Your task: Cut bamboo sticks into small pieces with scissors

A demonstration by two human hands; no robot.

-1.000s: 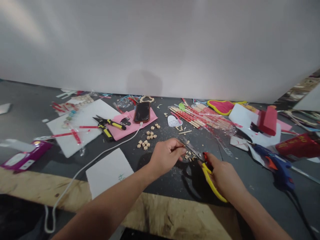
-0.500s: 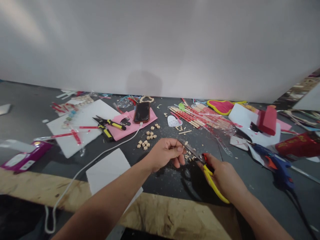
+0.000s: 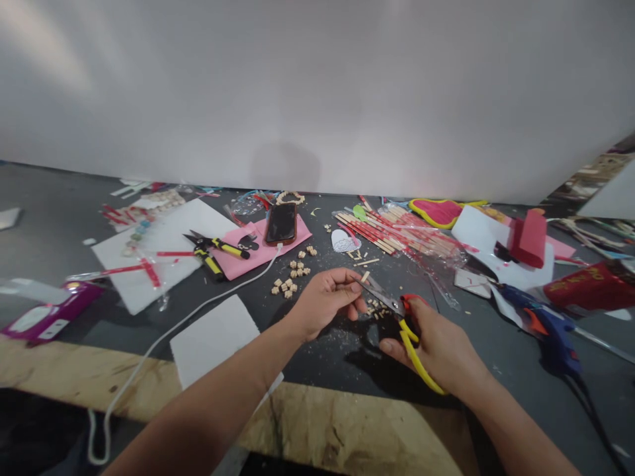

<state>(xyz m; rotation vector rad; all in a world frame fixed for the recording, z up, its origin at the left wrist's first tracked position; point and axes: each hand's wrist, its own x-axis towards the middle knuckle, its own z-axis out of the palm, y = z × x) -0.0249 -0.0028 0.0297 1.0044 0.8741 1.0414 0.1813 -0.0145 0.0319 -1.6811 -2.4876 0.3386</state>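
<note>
My right hand (image 3: pixel 441 344) grips scissors (image 3: pixel 421 367) with yellow and red handles, its thumb apart from the lower handle loop. Their blades point left and stand slightly apart beside the fingertips of my left hand (image 3: pixel 327 301). Between the left thumb and forefinger is pinched a short piece of pale wooden stick (image 3: pixel 366 276), its end poking up near the blade tips. Small cut stick bits (image 3: pixel 377 309) lie on the dark table below the blades. Left of my left hand sit several little blocks built of stick pieces (image 3: pixel 284 287).
A phone (image 3: pixel 281 223) on pink foam (image 3: pixel 238 263) trails a white cable. Pliers (image 3: pixel 218 248) lie beside it. Wooden sticks (image 3: pixel 367 231) in plastic wrap are behind my hands. A blue glue gun (image 3: pixel 540 324) rests at right, and a white sheet (image 3: pixel 213 340) at front left.
The scissors have swung slightly up and left, and their blades have parted. The right thumb has moved down and outward. The stick's end now shows above the left fingertips.
</note>
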